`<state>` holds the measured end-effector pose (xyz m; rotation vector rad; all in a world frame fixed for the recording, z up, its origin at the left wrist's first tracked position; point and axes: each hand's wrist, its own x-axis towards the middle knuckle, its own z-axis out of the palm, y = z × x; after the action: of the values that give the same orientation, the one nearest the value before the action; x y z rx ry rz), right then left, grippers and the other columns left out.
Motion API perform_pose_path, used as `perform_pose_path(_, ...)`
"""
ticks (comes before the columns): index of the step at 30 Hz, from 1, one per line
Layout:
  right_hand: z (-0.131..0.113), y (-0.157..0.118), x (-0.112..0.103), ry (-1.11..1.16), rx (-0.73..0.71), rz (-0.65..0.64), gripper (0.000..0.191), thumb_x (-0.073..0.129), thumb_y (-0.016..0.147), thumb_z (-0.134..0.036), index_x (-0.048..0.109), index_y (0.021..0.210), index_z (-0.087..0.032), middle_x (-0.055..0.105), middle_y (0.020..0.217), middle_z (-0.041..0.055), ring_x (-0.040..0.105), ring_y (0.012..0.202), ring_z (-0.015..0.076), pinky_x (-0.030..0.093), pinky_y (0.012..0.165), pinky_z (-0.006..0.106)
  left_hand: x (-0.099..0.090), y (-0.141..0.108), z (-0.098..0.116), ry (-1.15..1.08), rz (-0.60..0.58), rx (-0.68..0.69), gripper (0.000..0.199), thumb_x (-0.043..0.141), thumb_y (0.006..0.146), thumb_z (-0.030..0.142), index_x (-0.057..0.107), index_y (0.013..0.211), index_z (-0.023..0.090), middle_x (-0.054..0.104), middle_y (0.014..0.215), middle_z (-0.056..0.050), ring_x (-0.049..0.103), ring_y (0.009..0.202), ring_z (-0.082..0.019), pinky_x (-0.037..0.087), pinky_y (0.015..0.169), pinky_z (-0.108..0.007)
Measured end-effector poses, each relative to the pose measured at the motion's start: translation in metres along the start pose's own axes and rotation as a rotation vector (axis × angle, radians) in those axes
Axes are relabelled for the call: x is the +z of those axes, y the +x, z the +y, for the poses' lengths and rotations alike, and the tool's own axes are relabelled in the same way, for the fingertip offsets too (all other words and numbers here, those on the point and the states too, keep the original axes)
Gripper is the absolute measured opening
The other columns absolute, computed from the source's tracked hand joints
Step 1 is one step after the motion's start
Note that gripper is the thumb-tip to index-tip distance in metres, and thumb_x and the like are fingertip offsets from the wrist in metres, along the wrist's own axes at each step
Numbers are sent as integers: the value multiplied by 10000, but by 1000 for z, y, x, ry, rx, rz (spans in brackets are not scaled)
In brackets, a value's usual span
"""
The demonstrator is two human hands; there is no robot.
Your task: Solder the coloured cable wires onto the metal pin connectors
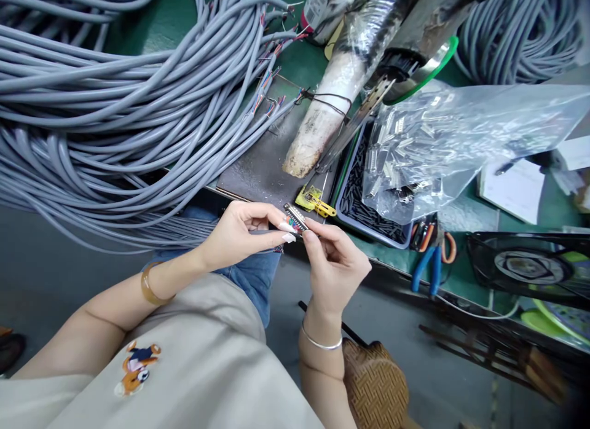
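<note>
Between my two hands, just off the bench's front edge, is a small metal cable connector (pixel 295 216) with several coloured wires at its near side. My left hand (pixel 246 226) pinches its left end and the wires, wearing white tips on thumb and finger. Thumb and forefinger of my right hand (pixel 334 257) grip the right end. A yellow clip (pixel 318 203) lies on the bench right behind the connector. Large bundles of grey cable (pixel 152 103) spread to the left, their stripped ends showing coloured wires.
A blue tray (pixel 346 203) holds many small black sleeves, with a clear bag of metal parts (pixel 424 140) over it. Above the bench slants a wrapped duct (pixel 329 94). Cutters and pliers (pixel 428 266) hang at the edge beside a black fan (pixel 530 266). A woven stool (pixel 375 383) stands below.
</note>
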<state>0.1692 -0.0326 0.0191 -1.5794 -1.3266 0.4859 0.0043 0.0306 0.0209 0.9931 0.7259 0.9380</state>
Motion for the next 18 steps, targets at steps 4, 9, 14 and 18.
perform_pose_path(4, -5, -1, -7, -192, -129, 33, 212, 697, 926, -363, 780, 1094, -265, 620, 615, -50, 433, 449, 81, 368, 458, 241, 2, 3, -2, 30, 52, -22, 143, 855, 696, 209, 760, 754, 118, 783, 843, -79, 703, 736, -129, 594, 682, -211)
perform_pose_path(9, -7, 0, -6, -250, -134, -59, 98, 688, 930, -313, 753, 910, -242, 583, 593, -66, 396, 439, 60, 382, 473, 226, 4, 5, -3, 72, 61, 4, 110, 824, 695, 182, 738, 727, 121, 772, 801, -66, 696, 721, -118, 586, 682, -201)
perform_pose_path(14, -7, 2, -7, -86, -99, 122, 153, 620, 939, -353, 685, 882, -227, 571, 580, -49, 473, 422, 89, 367, 425, 251, 3, 9, -3, 95, 115, -20, 141, 830, 670, 182, 708, 707, 122, 764, 794, -60, 670, 693, -97, 551, 645, -180)
perform_pose_path(18, -8, 7, -8, 82, -194, 388, 107, 589, 946, -295, 619, 1037, -248, 601, 610, -72, 521, 386, 92, 345, 387, 232, 1, 14, -2, 52, 136, -54, 226, 878, 653, 243, 693, 696, 120, 753, 784, -50, 579, 594, -58, 463, 531, -155)
